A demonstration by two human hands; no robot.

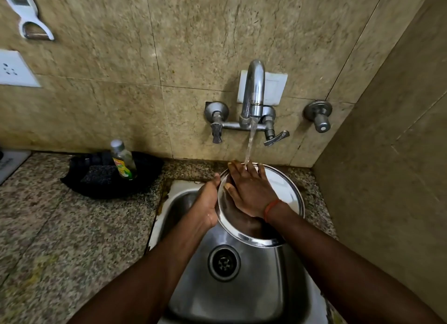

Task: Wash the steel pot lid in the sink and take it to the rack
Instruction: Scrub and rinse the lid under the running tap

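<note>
Two hands are working one item. Right hand (251,193): fingers spread flat, palm pressing on the upturned face of the steel pot lid (287,190), rubbing under the running water (250,142). Left hand (206,205): closing around the lid's left rim, thumb over the edge, steadying it. Lid: being held tilted above the sink (232,299), far edge under the tap (252,91). Rack: not showing; judged, the left hand is holding the carrying grip.
</note>
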